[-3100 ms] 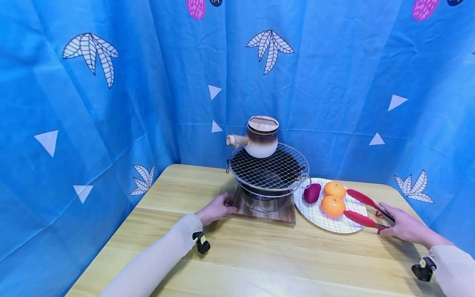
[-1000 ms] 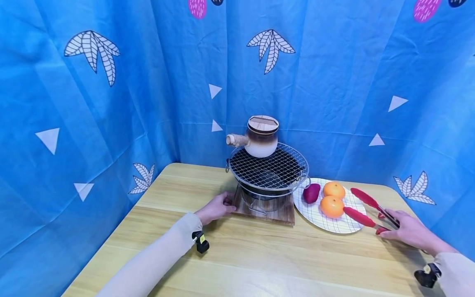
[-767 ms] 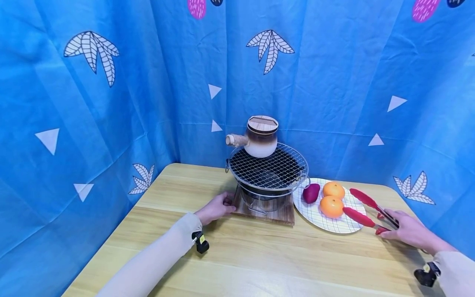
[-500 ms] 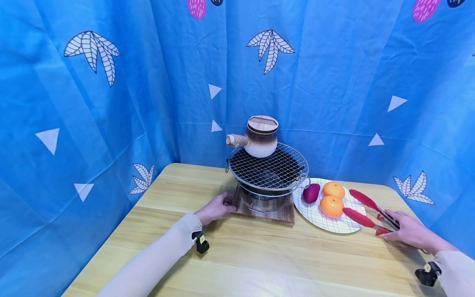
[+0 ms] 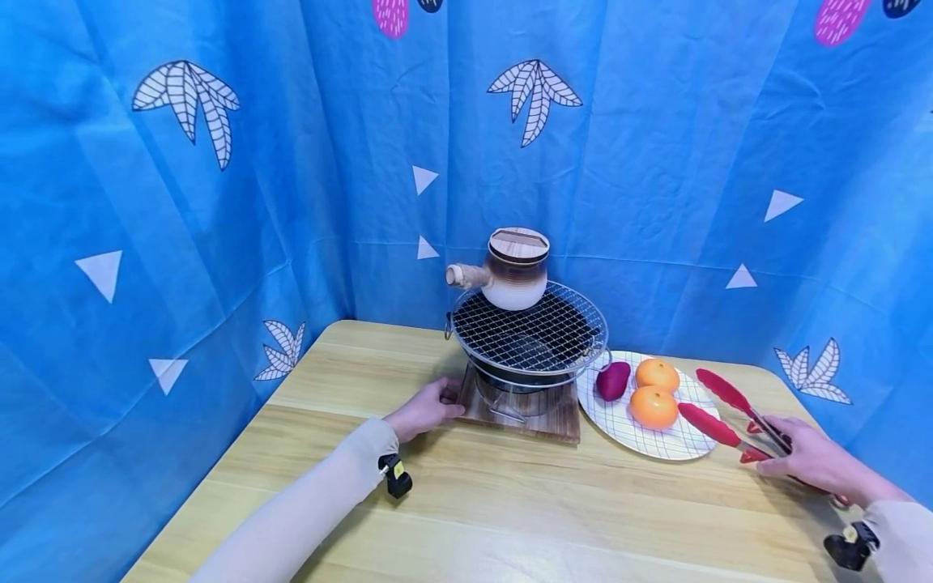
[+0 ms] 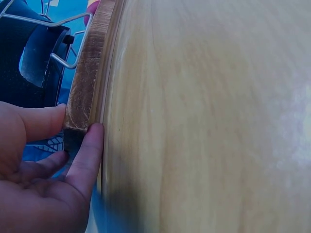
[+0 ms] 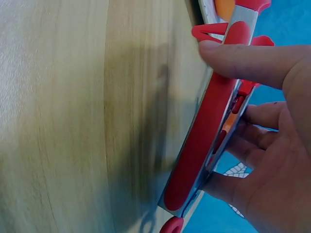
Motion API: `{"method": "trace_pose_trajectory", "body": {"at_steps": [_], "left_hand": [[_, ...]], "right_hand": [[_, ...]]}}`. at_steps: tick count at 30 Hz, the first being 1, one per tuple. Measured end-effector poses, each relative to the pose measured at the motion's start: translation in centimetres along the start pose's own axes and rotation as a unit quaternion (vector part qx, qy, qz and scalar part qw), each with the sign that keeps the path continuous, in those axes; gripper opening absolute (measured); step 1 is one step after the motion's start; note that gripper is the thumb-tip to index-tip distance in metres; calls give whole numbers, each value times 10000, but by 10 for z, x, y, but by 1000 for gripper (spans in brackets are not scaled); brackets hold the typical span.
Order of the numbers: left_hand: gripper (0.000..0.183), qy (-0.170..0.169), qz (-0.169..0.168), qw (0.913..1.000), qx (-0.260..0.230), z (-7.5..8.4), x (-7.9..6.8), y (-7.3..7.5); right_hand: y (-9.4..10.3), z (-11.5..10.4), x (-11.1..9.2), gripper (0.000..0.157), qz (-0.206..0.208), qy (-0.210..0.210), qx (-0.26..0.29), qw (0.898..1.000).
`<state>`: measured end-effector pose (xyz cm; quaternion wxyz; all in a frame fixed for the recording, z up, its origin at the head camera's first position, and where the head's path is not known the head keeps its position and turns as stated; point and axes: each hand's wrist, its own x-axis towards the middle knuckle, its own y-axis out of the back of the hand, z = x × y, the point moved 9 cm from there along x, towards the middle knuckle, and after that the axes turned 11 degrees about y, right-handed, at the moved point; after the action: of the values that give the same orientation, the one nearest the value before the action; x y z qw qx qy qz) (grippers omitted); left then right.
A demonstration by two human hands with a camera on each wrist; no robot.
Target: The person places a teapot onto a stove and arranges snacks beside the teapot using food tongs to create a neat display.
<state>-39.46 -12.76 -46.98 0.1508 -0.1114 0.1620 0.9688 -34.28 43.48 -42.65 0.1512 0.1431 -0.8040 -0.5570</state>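
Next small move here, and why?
I'd probably ease the tongs forward around the nearer orange fruit. The right hand holds them spread, nothing between their tips, pointing at the fruit on the plate. The left hand is occupied gripping the corner of the wooden board.

Metal-and-plastic tongs, glossy wooden table, rough wooden board, metal grate

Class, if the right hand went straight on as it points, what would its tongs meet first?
Probably the nearer orange fruit on the plate: in the head view, the near arm of the tongs points at it, though depth is unclear.
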Motion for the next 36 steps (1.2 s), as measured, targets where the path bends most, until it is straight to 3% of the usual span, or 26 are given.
{"method": "trace_pose_trajectory", "body": {"at_steps": [8,19,26,36], "left_hand": [[56,23,-3,10000,4,1,-1,-1],[56,89,-4,10000,-24,-1,1,-1],[55,81,-1,9999,-73,0,1,-1],[56,114,49,9999,-21,1,-1,-1]], "right_hand": [[15,-12,-8,98,198,-63,52,9998],[22,-32,-10,85,274,-47,-17,9996],[27,-44,-9,94,354,24,-120,9993],[32,-59,-8,94,430,196,-250,9986]]}}
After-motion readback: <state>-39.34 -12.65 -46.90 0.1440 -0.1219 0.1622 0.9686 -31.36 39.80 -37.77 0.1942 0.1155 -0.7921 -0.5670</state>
